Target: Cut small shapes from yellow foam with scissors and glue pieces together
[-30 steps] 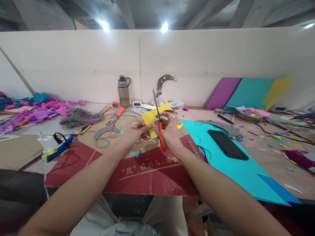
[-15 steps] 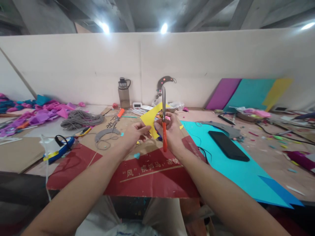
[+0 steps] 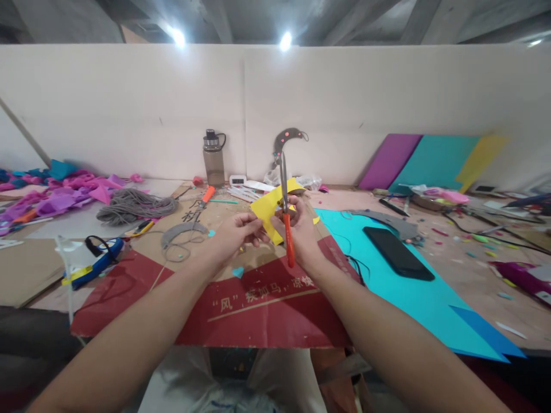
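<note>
My left hand [image 3: 241, 230] pinches the lower left edge of a yellow sheet [image 3: 267, 206], foam or paper, between thumb and fingers. Held in my right hand [image 3: 302, 232] is a pair of scissors [image 3: 290, 244] with orange-red handles, the blades pointing up and appearing closed. My right thumb and fingers also meet the sheet's right side, so both hands hold it above the cardboard [image 3: 258, 321]. Part of the sheet is hidden behind the right fingers and the scissors. Below the hands, a small light-blue heart [image 3: 238, 272] lies on the cardboard.
Left of my hands are a grey crescent [image 3: 183, 232] with cord, a grey cord bundle [image 3: 135, 206] and a blue-and-white device [image 3: 97, 261]. A bottle [image 3: 213, 160] stands behind. To the right, a black phone [image 3: 398, 252] rests on turquoise sheets [image 3: 387, 304].
The yellow sheet has turned in my hands, and its curved inner edge shows less. The scissors tilt slightly more to the left at the top. My view has shifted a little.
</note>
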`<state>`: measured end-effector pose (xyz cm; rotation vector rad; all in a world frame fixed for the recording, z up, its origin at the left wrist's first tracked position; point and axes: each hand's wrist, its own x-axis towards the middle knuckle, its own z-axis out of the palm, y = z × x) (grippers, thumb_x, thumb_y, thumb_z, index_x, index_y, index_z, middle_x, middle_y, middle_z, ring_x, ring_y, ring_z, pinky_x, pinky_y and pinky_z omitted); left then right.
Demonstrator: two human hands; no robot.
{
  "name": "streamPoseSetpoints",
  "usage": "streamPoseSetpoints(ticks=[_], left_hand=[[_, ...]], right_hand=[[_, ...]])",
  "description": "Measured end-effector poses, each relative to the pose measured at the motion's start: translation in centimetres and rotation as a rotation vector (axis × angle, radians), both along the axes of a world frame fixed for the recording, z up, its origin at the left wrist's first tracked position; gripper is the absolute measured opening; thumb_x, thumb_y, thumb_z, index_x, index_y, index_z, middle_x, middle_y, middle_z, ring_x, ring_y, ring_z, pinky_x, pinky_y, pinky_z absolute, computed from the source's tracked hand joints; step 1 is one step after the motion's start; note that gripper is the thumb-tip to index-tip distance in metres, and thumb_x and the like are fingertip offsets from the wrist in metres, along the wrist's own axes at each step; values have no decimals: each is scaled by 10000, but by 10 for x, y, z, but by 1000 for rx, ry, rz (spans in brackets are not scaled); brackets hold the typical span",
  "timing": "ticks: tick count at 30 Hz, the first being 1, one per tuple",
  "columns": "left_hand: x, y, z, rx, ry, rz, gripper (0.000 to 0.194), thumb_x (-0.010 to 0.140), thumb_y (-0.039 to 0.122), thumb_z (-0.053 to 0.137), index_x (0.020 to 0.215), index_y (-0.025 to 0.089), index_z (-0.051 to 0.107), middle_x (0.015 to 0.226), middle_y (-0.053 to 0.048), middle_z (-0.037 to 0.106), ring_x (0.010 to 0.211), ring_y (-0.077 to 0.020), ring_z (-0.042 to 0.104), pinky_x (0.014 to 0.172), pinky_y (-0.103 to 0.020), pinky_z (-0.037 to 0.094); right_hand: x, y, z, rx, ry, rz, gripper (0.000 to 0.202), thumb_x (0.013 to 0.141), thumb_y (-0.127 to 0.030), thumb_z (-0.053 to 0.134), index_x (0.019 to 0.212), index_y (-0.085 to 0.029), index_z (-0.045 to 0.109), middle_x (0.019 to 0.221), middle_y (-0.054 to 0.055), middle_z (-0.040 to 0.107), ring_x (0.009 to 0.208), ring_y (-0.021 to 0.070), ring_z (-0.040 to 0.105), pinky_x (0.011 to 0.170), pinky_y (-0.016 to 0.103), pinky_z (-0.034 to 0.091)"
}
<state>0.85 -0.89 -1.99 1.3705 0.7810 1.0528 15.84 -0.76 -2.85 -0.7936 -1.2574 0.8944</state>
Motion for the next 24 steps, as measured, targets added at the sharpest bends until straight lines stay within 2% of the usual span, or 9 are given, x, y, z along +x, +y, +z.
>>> streamPoseSetpoints(ticks=[6, 15, 20, 24], left_hand=[[1, 1, -2, -35, -74, -26, 277, 728, 378, 713, 863, 142, 662, 739, -59, 700, 635, -118, 642, 505, -186, 415], [3, -3, -1, -33, -63, 139, 318, 712, 435, 708, 710, 145, 579, 557, -36, 650, 491, -102, 581, 443, -192, 368], [3, -5, 1, 16, -18, 186, 311, 721, 434, 699, 741, 150, 574, 579, -25, 656, 466, -93, 563, 449, -198, 385], [3, -3, -2, 55, 7, 187, 318, 722, 445, 696, 749, 153, 572, 589, -31, 664, 500, -116, 600, 442, -200, 390]], right_hand=[[0, 0, 0, -38, 17, -46, 412, 672, -315, 680, 981, -244, 417, 840, -17, 578, 684, 115, 556, 639, 260, 462], [-3, -6, -1, 0, 5, 49, 455, 682, -334, 708, 1014, -247, 409, 833, -25, 565, 719, 121, 563, 663, 264, 472], [-1, -6, 3, -4, 37, -2, 358, 739, -359, 655, 997, -251, 431, 795, -36, 567, 645, 107, 552, 590, 241, 462], [0, -7, 7, 2, 61, -30, 366, 714, -322, 681, 970, -250, 429, 785, -45, 566, 618, 93, 542, 569, 227, 450]])
